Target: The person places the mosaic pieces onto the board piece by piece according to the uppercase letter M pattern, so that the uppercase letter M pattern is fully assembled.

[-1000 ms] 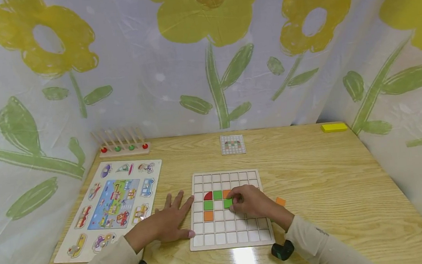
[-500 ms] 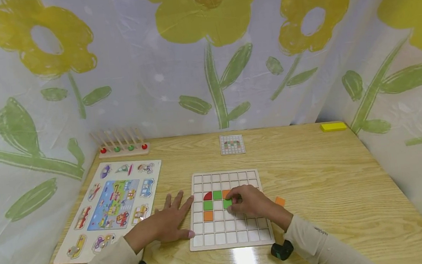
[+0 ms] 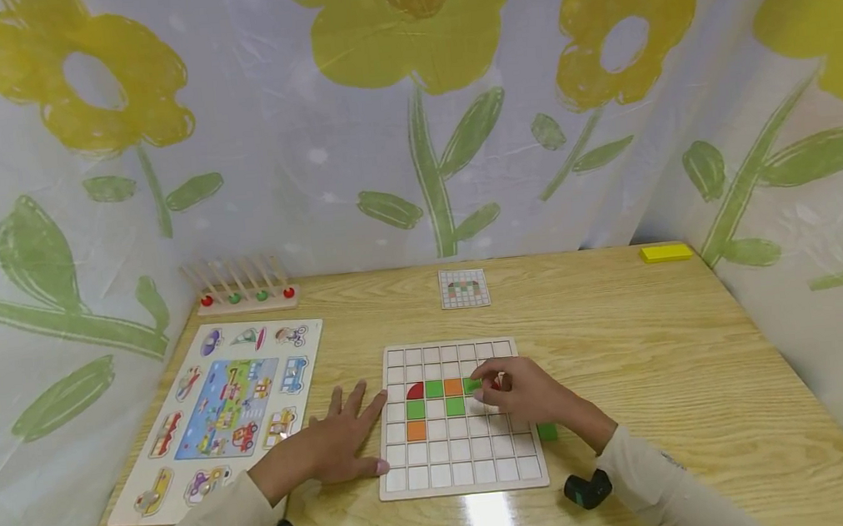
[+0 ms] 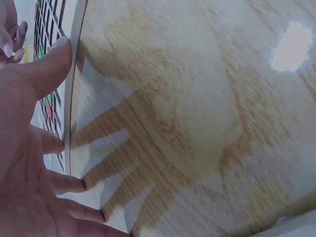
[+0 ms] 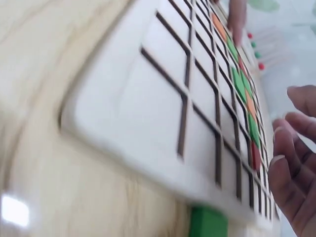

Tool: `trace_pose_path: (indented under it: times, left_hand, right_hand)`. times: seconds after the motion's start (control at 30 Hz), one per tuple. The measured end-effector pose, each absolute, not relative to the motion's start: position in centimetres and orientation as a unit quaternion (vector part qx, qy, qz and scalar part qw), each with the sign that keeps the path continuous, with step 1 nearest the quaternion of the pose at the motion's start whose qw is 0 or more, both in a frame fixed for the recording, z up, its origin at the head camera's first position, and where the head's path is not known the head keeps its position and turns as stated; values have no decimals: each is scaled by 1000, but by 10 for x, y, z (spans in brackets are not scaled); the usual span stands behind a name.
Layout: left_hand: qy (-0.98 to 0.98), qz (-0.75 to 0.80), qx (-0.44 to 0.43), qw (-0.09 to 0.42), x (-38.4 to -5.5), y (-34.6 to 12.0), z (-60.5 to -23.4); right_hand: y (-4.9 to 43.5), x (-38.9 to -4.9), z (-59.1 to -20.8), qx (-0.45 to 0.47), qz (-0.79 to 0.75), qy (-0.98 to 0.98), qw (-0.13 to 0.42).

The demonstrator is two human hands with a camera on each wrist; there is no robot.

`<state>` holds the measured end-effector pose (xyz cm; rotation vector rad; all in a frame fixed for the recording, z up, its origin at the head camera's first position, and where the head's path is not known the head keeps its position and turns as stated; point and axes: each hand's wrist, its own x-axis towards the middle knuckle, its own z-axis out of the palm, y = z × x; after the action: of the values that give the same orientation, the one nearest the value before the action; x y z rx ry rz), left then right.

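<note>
A pale wooden grid board (image 3: 463,485) lies on the table with coloured tiles in its cells. In the third row sit a red quarter-round tile (image 3: 416,390), a green tile (image 3: 435,389), an orange tile (image 3: 453,387) and another green tile. More green and orange tiles sit below them. My right hand (image 3: 526,392) hovers over the board's right half, fingers loosely bent with nothing between them in the right wrist view; it partly covers a red tile (image 5: 255,157). My left hand (image 3: 343,445) is spread along the board's left edge, fingertips on the table and thumb at the rim.
A loose green tile (image 3: 547,431) lies beside the board's right edge. A small pattern card (image 3: 465,288) lies behind the board. To the left are a vehicle picture puzzle (image 3: 227,409) and a peg rack (image 3: 248,305) with beads. A yellow block (image 3: 666,253) lies at the back right.
My right hand has moved right and slightly away from me, uncovering the orange and green tiles. The loose orange tile right of the board is now hidden behind my right arm. My left hand stays put.
</note>
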<state>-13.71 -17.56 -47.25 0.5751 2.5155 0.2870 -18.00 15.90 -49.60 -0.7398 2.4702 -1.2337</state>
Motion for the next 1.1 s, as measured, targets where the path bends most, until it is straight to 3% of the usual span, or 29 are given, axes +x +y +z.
trace_pose_path:
  times: [0.37,1.1]
  left_hand:
    - [932,111,214,269,-137,-174,-470]
    - [932,118,208,271,-139,-177,-476]
  right_hand:
    - [204,-179,-496,-253,-423,860,132]
    - [248,-155,-499,-269,-394,862,169]
